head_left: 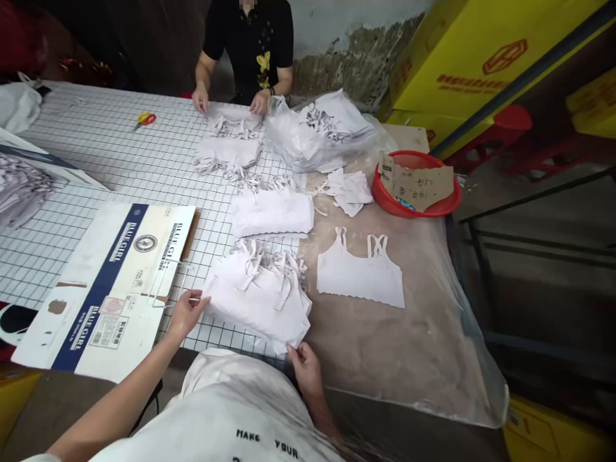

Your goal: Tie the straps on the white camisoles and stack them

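A stack of white strappy crop tops (260, 295) lies on the gridded table (120, 167) right in front of me. My left hand (187, 312) pinches the stack's left corner. My right hand (304, 367) grips its near right corner. One white top (360, 274) lies spread flat just right of the stack on clear plastic sheeting (433, 346). A folded pile of tops (272, 213) sits behind the stack.
A flattened printed carton (110, 289) lies at left. A red basin (416, 186) holding cardboard sits at right, beside a plastic bag of tops (327, 131). Across the table a person in black handles more tops (231, 125). Scissors (145, 119) lie far left. Yellow boxes (481, 58) stand behind.
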A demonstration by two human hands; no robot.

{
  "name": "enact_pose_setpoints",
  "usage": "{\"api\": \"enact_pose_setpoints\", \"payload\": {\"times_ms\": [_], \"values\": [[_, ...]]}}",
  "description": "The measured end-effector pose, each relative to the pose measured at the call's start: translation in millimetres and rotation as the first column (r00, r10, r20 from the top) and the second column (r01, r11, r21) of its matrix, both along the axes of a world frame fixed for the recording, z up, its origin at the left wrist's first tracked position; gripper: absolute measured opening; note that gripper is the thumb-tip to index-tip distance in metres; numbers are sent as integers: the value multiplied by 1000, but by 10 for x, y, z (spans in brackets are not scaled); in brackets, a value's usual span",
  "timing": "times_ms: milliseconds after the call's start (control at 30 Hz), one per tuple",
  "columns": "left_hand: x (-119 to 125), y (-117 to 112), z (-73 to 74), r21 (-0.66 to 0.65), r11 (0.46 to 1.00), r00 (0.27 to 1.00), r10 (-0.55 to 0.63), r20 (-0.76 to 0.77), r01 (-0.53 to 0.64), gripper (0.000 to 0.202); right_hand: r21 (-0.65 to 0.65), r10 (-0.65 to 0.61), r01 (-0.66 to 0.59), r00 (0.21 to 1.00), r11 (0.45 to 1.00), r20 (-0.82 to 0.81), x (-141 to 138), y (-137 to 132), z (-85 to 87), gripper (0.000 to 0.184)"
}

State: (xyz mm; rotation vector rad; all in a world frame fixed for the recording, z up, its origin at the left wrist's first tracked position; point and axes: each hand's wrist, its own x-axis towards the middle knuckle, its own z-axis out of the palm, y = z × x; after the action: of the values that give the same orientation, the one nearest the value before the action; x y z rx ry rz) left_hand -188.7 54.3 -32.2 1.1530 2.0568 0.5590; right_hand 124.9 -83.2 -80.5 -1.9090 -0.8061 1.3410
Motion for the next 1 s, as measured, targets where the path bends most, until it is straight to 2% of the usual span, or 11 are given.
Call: {"api": "enact_pose_setpoints", "payload": {"times_ms": [167,333,567,733,800,867,933,1000], "values": [[-58,-37,-43,7,1000,988,25,151,-26,47,17,-92,90,990,996,105,-144,-103,-89,46],[-63,-117,-48,-103,991,946,111,304,-83,54,42,-136,135,991,990,15,-240,-125,-142,42],[-172,-149,25,-212,977,878,76,472,29,55,-48,-154,147,961,988,-230,-249,-136,-53,58],[-224,-149,75,-388,914,829,126,544,116,54,-74,-127,110,949,991,-288,-206,-225,71,55],[-232,-160,148,-432,889,816,133,563,153,52,-86,-136,114,939,990,-316,-197,-239,162,53],[-240,-166,299,-462,858,800,109,590,224,51,-108,-165,136,924,985,-344,-172,-237,314,50],[-248,-144,528,-461,821,766,46,641,336,49,-129,-193,156,913,979,-359,-111,-216,531,46],[-238,-72,797,-410,777,697,-52,715,478,43,-125,-208,173,903,977,-376,-2,-176,788,45]]}}
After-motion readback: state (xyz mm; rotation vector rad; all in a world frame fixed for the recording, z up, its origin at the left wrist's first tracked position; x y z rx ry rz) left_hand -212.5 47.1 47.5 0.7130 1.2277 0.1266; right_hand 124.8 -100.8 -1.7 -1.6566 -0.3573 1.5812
